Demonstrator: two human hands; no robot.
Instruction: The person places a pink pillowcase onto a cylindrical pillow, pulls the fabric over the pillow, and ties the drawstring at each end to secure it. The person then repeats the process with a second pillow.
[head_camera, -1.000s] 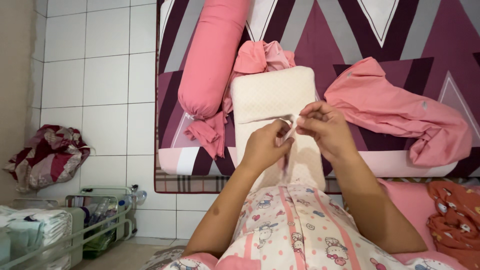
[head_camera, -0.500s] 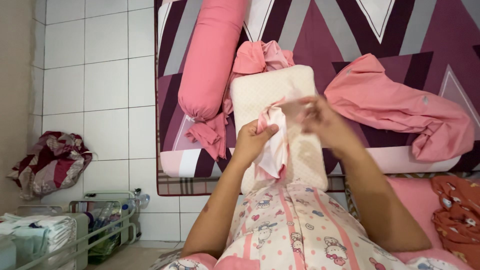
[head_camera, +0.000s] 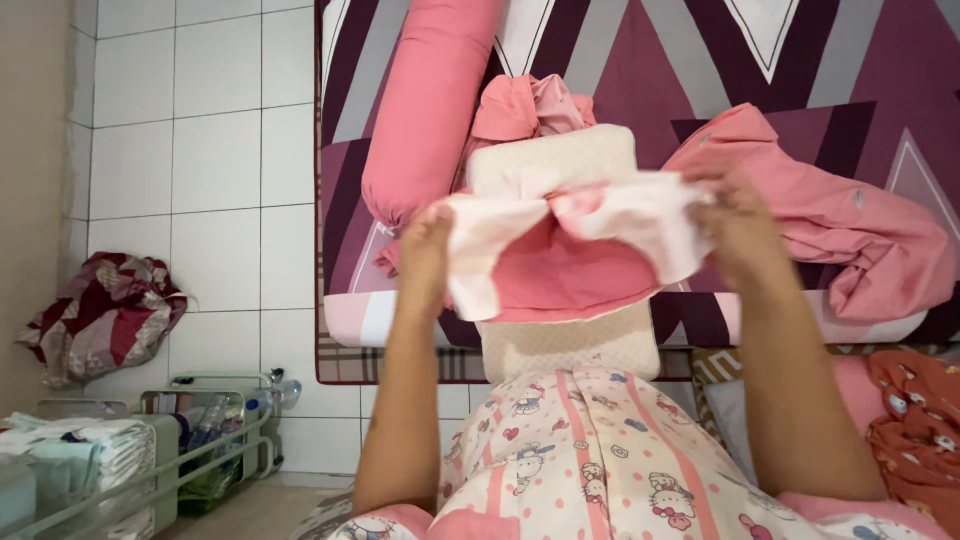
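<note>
We hold the pink pillowcase (head_camera: 560, 250) spread over the cream pillow (head_camera: 555, 160) on the mattress (head_camera: 700, 60). Left hand (head_camera: 428, 245) and right hand (head_camera: 735, 215) both clamp its edges (mouth apparently open, blurred). Keep the tension even, corners aligned.

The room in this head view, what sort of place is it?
Most likely a bedroom in a home. A mattress with a patterned purple sheet lies on a white tiled floor, with a pink bolster and a cream pillow on it. Both hands hold a pink pillowcase stretched open.
</note>
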